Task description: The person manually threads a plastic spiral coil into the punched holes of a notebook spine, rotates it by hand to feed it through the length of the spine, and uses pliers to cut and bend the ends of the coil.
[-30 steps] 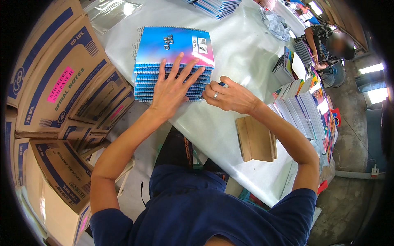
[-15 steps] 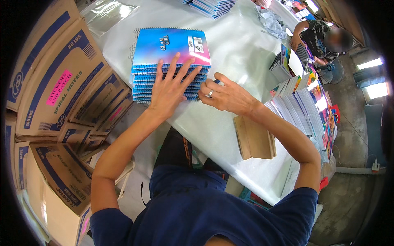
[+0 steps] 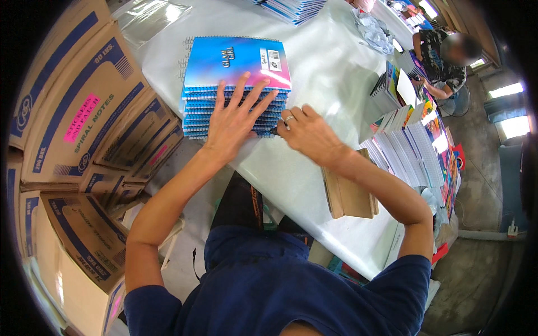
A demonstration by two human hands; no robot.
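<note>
left hand (image 3: pixel 232 120) lies fingers apart on one notebook stack (image 3: pixel 235 84); right hand (image 3: pixel 307 133) pinches a pen (image 3: pixel 274 131); cardboard boxes (image 3: pixel 84 129) left, brown pads (image 3: pixel 350 193) right.

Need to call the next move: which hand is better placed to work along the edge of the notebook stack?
Probably right: the right hand holds a dark pen-like tool at the notebook stack edge, while the left hand lies flat, steadying it.

Left hand (image 3: pixel 232 120) flat, palm down, fingers spread wide, forearm extended from lower left. Right hand (image 3: pixel 305 134) loosely curled, ring on one finger, wrist bent, elbow raised at right.
</note>
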